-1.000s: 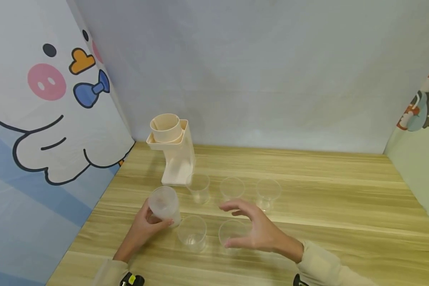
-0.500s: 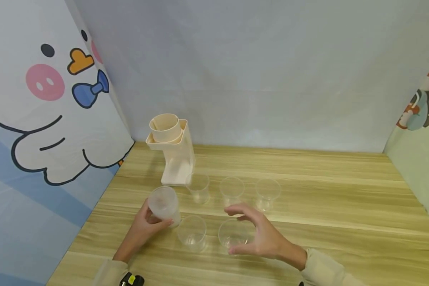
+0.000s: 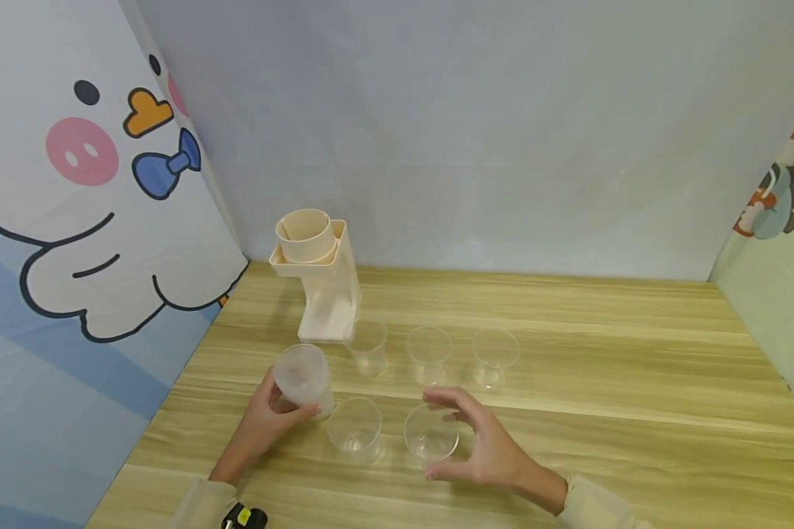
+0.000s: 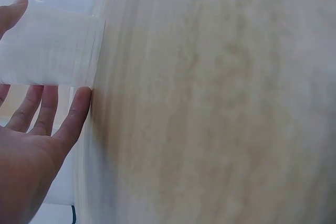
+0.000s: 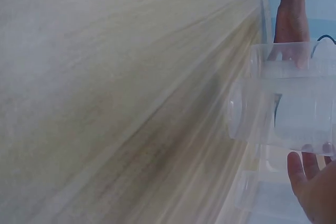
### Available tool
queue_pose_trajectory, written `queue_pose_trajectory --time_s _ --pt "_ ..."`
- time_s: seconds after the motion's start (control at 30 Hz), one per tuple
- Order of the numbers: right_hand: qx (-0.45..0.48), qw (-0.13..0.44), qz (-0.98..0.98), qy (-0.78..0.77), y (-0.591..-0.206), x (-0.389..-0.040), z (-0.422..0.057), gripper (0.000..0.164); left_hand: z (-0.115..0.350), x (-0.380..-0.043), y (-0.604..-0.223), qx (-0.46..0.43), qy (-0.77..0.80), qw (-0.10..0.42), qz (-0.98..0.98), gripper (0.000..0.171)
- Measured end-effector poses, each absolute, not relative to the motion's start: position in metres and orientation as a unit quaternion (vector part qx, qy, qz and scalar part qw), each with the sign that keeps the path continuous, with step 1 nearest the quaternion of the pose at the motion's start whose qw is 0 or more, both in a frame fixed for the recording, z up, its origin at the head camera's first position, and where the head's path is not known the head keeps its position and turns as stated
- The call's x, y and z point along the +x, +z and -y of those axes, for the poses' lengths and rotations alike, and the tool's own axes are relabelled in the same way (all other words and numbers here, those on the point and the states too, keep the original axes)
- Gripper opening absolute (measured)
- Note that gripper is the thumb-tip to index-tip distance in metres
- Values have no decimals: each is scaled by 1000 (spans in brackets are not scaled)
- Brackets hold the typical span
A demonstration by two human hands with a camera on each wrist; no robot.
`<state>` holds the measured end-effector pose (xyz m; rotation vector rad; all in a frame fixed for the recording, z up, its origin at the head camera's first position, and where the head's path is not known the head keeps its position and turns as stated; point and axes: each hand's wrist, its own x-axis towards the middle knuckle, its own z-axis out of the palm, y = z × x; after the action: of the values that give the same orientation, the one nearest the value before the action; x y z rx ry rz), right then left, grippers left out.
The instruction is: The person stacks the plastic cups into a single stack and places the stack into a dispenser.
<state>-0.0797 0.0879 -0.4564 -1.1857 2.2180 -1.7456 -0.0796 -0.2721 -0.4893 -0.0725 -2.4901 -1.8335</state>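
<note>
At the left my left hand (image 3: 267, 415) holds a cloudy stack of plastic cups (image 3: 304, 375), thumb on the near side. In the left wrist view its fingers lie along the stack (image 4: 47, 45), which stands on the table. My right hand (image 3: 492, 448) curves around a clear plastic cup (image 3: 430, 441), thumb at its near side and fingers at its far side. A gap shows between palm and cup. In the right wrist view the fingertips are close to the cup (image 5: 294, 114); whether they touch is unclear. Another clear cup (image 3: 356, 437) stands between the hands.
Behind stand three more clear cups in a row: a left one (image 3: 368, 349), a middle one (image 3: 430, 351) and a right one (image 3: 495, 356). A cream-coloured holder (image 3: 331, 294) with a round tube stands at the back left of the wooden table (image 3: 622, 367). Printed cloths hang around.
My right hand has moved slightly right and toward me, settling around the front right cup. The left hand and its stack have stayed put.
</note>
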Motion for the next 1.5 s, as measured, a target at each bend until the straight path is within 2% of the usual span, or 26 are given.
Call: queue_pose_trajectory --time_s 0.3,0.67,0.97,1.23,1.5 --pt "-356 60 -733 -577 -466 -76 -87 86 272 -79 -489 -20 -593 25 804 84" --pt "-336 74 -731 -589 -476 -75 -87 71 271 -80 -489 -36 -601 21 798 84" --pt "-347 51 -720 -599 -470 -75 -85 70 270 -79 -487 -37 -608 19 793 84" --pt "-334 54 -718 -608 -462 -76 -87 69 271 -79 -488 -37 -609 18 792 83" --pt "-355 18 -708 -611 -449 -78 -86 69 271 -80 -488 -41 -610 19 791 83"
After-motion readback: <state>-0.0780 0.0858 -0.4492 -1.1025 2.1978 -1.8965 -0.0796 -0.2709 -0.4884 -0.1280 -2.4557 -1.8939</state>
